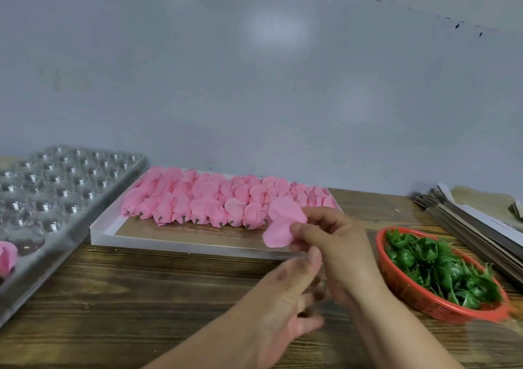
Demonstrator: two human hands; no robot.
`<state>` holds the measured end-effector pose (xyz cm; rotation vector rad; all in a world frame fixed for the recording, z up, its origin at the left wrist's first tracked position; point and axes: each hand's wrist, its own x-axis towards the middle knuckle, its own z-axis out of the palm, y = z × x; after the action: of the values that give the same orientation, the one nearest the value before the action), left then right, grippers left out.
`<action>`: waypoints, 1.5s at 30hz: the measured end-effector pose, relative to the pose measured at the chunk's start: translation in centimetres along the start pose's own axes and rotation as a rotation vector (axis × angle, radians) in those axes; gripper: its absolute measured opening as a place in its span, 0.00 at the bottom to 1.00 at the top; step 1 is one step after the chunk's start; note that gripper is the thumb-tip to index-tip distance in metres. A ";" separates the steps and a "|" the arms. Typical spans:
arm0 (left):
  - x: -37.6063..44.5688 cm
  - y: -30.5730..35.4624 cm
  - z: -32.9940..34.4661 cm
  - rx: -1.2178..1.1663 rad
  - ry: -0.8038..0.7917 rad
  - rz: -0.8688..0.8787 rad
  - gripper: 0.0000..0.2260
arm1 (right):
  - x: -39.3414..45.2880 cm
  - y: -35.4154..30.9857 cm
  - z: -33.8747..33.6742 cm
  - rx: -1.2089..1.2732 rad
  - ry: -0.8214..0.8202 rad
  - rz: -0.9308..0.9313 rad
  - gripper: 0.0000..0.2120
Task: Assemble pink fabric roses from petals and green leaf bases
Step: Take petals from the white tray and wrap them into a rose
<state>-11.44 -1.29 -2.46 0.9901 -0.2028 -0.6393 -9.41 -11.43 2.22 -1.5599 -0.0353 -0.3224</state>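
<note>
My right hand (336, 252) pinches a pink fabric petal piece (283, 224) between thumb and fingers, lifted just above the front right corner of the white tray (104, 234). Rows of pink petal buds (198, 201) with short stems fill the tray's far half. My left hand (285, 292) hovers just below and left of the right hand, its fingers loosely bent and its thumb raised toward the petal; it holds nothing that I can see. Green leaf bases (435, 266) lie heaped in a red oval basket (418, 298) at the right.
A clear plastic blister tray (53, 187) with many round cups stands at the left, one pink rose (7, 256) in a near cup. Flat cardboard strips (475, 224) are stacked at the far right. A grey wall rises close behind the wooden table (141, 298).
</note>
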 end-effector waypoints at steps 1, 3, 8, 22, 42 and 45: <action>0.2 -0.1 0.1 -0.049 -0.023 0.054 0.42 | -0.4 0.2 0.7 0.080 -0.009 0.054 0.09; 0.3 0.3 -0.3 -0.116 -0.045 0.157 0.45 | -1.1 0.6 1.7 0.163 -0.051 0.144 0.09; 0.6 1.2 -1.8 -0.161 0.012 0.292 0.30 | -2.2 1.0 2.9 0.207 -0.123 0.233 0.09; 0.2 3.2 -2.9 -0.122 0.169 0.189 0.24 | -2.3 1.8 3.5 0.358 -0.207 0.364 0.07; 0.4 3.4 -3.2 -0.276 0.146 0.150 0.21 | -2.0 3.9 3.6 0.053 -0.154 -0.059 0.03; 0.4 3.6 -3.7 -0.168 0.145 0.164 0.19 | -1.8 3.6 3.3 0.247 -0.327 0.122 0.06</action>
<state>-8.08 2.48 -1.56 0.8438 -0.0992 -0.4261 -9.71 -7.99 -1.61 -1.3480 -0.2259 0.0362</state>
